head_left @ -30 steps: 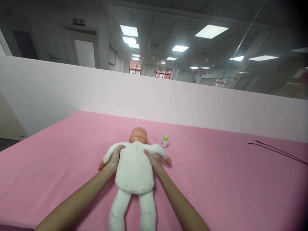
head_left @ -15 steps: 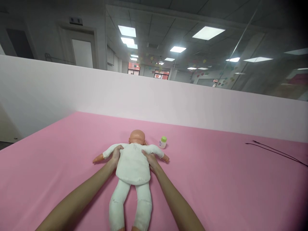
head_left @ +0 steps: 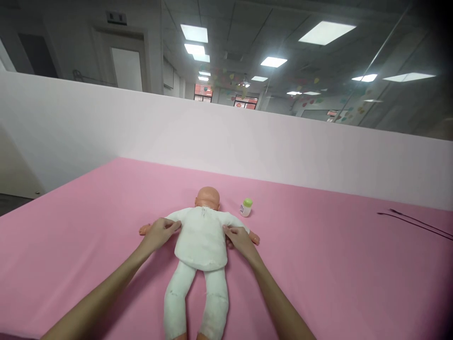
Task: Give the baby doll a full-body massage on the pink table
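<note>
A baby doll (head_left: 201,238) with a white cloth body lies on the pink surface, the back of its bald head upward and its arms spread. At the left side of the doll's torso, below the armpit, my left hand (head_left: 160,232) has its fingertips pinched together against the cloth. My right hand (head_left: 241,240) is closed the same way at the opposite side, with some fingers curled below. The doll's face is hidden. Beyond its right arm stands a small clear jar (head_left: 246,208) with a green lid.
The pink surface (head_left: 318,264) stretches out on both sides. Two thin dark cords (head_left: 417,221) lie at the far right. A white low wall (head_left: 226,137) runs along the back, with glass above it and a room with ceiling lights beyond.
Both hands have drawn outward from their wrap around the doll's torso, now touching its sides with the fingertips. The whole scene has shifted slightly as the head camera moved.
</note>
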`<action>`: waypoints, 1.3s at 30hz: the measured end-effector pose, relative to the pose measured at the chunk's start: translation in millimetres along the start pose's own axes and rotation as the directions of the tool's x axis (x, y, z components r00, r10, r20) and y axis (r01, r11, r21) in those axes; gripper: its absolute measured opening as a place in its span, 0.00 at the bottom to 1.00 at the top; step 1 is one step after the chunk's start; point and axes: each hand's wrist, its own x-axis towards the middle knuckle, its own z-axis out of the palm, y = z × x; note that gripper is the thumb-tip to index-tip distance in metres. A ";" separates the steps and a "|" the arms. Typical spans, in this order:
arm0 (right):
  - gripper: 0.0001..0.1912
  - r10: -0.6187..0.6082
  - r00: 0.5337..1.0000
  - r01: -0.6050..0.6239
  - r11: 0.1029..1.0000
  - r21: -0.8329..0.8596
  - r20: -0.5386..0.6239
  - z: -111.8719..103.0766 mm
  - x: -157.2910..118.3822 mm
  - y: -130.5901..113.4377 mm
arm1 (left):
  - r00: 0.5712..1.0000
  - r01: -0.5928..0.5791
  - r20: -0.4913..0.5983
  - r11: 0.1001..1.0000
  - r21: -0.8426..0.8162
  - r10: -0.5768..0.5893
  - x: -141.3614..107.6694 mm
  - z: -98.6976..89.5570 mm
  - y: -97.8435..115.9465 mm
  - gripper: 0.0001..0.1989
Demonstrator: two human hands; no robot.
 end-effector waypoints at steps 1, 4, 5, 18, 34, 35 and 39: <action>0.23 -0.033 0.999 0.030 0.996 -0.080 -0.040 0.1 -1.9 -5.6 | 0.992 -0.105 -0.056 0.988 0.113 0.112 -2.9 2.3 3.0 0.13; 0.18 -0.288 0.952 0.253 0.933 -0.255 -0.108 13.4 -5.5 -18.5 | 0.920 -0.381 0.018 0.882 0.278 0.391 -5.6 23.4 9.3 0.11; 0.18 -0.357 0.931 0.327 0.908 -0.262 -0.075 20.5 -5.9 -19.8 | 0.890 -0.454 0.105 0.836 0.309 0.444 -4.8 32.3 9.5 0.14; 0.26 -0.310 0.929 0.362 0.872 -0.329 0.200 49.1 -3.5 1.0 | 0.835 -0.548 0.404 0.495 0.674 0.374 6.8 52.2 -7.9 0.23; 0.18 -0.362 0.912 0.248 0.861 -0.444 -0.194 -38.9 43.8 -18.1 | 0.964 0.165 0.266 0.817 -0.552 -0.015 66.9 166.0 73.3 0.12; 0.19 -0.373 0.899 0.236 0.854 -0.464 -0.229 -44.1 51.7 -15.4 | 0.954 0.250 0.287 0.758 -0.602 -0.087 76.4 176.0 71.1 0.14; 0.26 -0.409 0.887 0.224 0.788 -0.573 -0.216 -55.9 77.0 2.0 | 0.913 0.380 0.376 0.664 -0.644 -0.158 101.3 205.7 63.1 0.27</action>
